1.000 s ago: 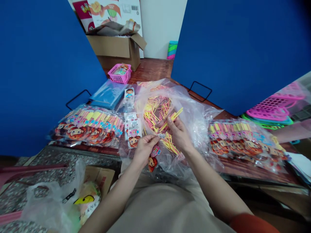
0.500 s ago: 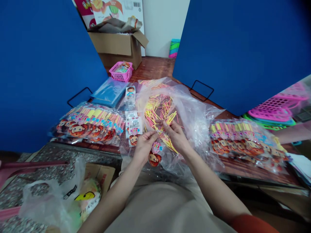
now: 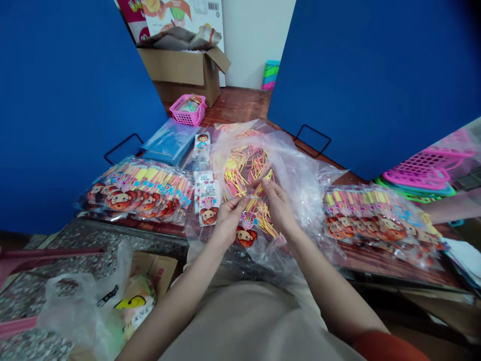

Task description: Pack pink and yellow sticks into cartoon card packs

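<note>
My left hand [image 3: 228, 216] pinches the left edge of a small clear packet with a red-haired cartoon card [image 3: 246, 235] in its lower part. My right hand [image 3: 278, 204] is closed at the packet's upper right, with thin yellow and pink sticks [image 3: 259, 193] showing between the two hands. Exactly what lies between the right fingertips is partly hidden. Behind and below the hands, a large clear plastic bag [image 3: 296, 170] lies opened out. Loose yellow and pink sticks [image 3: 244, 168] are heaped in it. Printed cards [image 3: 208, 203] lie just left of my left hand.
Filled packets lie in rows at left [image 3: 139, 193] and right [image 3: 370, 215]. Blue plastic sleeves [image 3: 171, 143], a pink basket [image 3: 189, 110] and a cardboard box [image 3: 176, 70] stand farther back. Blue panels [image 3: 361, 75] flank the table. Another person's arm [image 3: 456, 206] shows at right.
My right hand has shifted slightly right and up, its fingers drawn away from the left hand's. The packet's cartoon card has turned and moved a little right and up; my left hand has moved slightly right.
</note>
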A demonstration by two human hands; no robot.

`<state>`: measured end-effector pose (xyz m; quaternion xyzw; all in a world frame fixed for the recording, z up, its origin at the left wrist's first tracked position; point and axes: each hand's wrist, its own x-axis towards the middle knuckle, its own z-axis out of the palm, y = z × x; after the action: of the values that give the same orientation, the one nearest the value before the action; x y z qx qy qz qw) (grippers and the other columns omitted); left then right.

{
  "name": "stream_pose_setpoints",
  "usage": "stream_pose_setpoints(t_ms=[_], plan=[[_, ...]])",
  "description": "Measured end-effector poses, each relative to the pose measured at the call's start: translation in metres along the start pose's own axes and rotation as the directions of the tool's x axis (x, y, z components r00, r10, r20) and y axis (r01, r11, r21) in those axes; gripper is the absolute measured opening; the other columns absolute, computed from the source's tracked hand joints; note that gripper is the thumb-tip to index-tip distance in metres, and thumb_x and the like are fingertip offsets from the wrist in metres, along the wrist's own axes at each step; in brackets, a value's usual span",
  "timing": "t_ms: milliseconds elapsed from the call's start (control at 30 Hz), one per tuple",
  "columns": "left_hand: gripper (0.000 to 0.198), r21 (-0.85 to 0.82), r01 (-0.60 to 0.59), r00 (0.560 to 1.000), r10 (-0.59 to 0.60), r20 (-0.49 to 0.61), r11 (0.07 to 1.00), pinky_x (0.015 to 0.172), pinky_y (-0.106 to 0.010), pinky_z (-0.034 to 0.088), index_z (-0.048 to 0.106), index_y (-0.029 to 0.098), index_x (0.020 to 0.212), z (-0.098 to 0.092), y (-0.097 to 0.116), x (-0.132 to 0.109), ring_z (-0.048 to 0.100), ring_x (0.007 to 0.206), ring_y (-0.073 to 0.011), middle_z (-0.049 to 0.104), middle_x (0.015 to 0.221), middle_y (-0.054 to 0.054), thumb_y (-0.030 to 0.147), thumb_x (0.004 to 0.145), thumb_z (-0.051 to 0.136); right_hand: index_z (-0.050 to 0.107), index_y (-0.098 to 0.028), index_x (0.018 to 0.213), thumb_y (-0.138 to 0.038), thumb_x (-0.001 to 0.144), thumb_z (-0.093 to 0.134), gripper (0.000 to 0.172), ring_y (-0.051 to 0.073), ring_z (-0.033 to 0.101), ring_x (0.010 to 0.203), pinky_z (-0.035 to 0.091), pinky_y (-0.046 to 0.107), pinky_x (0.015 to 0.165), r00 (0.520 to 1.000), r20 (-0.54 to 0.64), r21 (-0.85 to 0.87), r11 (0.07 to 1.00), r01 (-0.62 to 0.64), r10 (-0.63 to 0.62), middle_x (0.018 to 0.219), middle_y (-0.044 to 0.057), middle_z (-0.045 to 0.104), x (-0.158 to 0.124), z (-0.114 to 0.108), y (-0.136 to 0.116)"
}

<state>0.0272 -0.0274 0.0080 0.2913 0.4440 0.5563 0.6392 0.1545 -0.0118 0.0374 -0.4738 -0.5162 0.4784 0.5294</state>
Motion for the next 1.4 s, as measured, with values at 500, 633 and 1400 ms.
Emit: stream_pose_setpoints(t_ms=[500,633,1400], plan=[[0.034,-0.072,0.000,1.000,0.001,0.015,0.997,0.067,-0.024,0.049,0.077,0.016,0.079,0.006,0.005,-0.004,0.061,0.065,-0.0132,0.073,0.070,-0.002,0.041,0.058,0.086,0.069,-0.020,0.095,-0.044,0.093,0.053,0.029,0.018,0.065,0.085,0.048,0.030,0.079,0.967,0.062,-0.315,0.914,0.255,-0.249,0.091,0.005,0.072,-0.006,-0.014,0.001],[0.031,-0.055,-0.011,1.000,0.012,0.024,0.998,0.066,-0.024,0.049,0.078,0.016,0.080,0.004,0.005,-0.005,0.062,0.066,-0.0132,0.074,0.071,-0.002,0.040,0.060,0.085,0.068,-0.019,0.099,-0.044,0.094,0.053,0.030,0.019,0.065,0.088,0.048,0.029,0.079,0.958,0.061,-0.339,0.896,0.285,-0.281,0.095,0.005,0.071,-0.008,-0.016,-0.002],[0.048,0.380,-0.385,0.922,0.370,0.115,0.841,0.093,-0.035,0.046,0.070,0.020,0.107,-0.020,0.061,-0.009,0.063,0.109,-0.0233,0.069,0.116,-0.011,0.059,0.079,0.064,0.066,-0.018,0.071,-0.048,0.084,0.067,0.033,0.013,0.055,0.061,0.040,0.027,0.059,0.921,0.255,-0.416,0.826,0.380,-0.295,0.065,0.001,0.064,0.007,-0.036,-0.068]])
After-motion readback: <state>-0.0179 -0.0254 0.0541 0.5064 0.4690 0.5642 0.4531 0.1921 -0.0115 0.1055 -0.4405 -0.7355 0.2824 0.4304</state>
